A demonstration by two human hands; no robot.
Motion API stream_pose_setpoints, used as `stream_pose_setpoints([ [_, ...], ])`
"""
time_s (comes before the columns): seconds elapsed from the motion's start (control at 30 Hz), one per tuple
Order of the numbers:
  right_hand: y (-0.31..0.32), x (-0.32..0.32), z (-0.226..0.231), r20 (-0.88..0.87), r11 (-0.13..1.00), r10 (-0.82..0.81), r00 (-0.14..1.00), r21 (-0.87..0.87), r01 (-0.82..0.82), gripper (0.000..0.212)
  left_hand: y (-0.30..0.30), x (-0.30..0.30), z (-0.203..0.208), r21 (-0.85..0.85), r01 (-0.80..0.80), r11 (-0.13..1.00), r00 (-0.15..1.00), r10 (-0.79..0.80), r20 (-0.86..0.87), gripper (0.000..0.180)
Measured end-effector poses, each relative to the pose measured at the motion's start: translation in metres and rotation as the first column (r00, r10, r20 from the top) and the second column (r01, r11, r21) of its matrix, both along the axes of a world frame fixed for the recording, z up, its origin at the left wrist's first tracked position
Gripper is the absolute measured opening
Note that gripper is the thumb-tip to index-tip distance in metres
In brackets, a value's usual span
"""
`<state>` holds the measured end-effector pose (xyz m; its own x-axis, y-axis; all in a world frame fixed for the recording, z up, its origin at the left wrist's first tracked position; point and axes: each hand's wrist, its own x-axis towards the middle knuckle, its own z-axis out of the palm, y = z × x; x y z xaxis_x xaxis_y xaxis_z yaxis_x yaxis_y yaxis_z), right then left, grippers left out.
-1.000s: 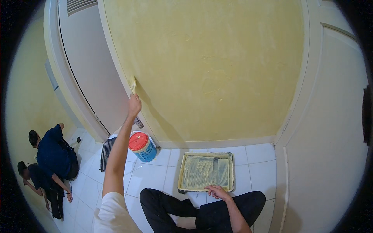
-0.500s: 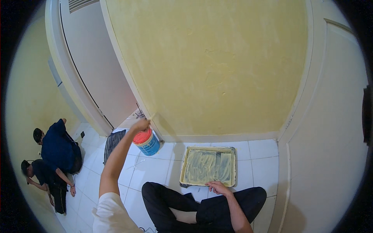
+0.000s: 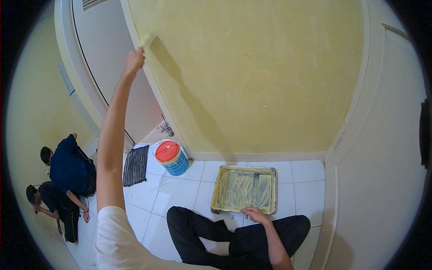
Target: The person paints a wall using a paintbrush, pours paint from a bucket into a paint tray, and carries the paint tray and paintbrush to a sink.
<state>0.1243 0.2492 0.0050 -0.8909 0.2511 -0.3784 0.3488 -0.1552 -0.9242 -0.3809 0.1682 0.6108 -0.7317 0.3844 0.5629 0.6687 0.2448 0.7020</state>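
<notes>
My left hand [image 3: 135, 59] is raised at the end of a stretched arm, closed around a paintbrush [image 3: 146, 39]. The brush head meets the yellow wall [image 3: 288, 90] along its left edge, beside the door frame. Low in front of me lies a paint tray [image 3: 244, 188], its bottom streaked with pale yellow paint. My right hand [image 3: 255, 215] is at the tray's near rim, fingers bent and closed on the edge. The brush handle is mostly hidden in my left hand.
A blue bucket with a red lid [image 3: 167, 151] stands by the door frame, near a dark striped mat [image 3: 136, 165]. Two people in dark clothes [image 3: 71, 166] sit on the floor at the left. A pale door [image 3: 378, 135] is on the right. My crossed legs [image 3: 198, 234] are before the tray.
My left hand with the paintbrush has moved up along the wall's left edge, from above the bucket to high beside the door frame. My right hand stays at the tray.
</notes>
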Motion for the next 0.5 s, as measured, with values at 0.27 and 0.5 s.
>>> stream_pose_setpoints([
  [0.27, -0.004, 0.001, 0.010, 0.023, 1.000, 0.009, 1.000, 0.024, -0.009, 0.040, 0.010, -0.045, -0.067, -0.260, -0.502, 0.825, 0.757, 0.273, -0.593, 0.049],
  [0.5, -0.001, 0.002, 0.017, 0.043, 0.998, 0.014, 0.999, 0.058, -0.017, 0.040, -0.012, -0.003, -0.344, -0.803, -0.220, 0.554, 0.937, -0.110, -0.333, 0.029],
])
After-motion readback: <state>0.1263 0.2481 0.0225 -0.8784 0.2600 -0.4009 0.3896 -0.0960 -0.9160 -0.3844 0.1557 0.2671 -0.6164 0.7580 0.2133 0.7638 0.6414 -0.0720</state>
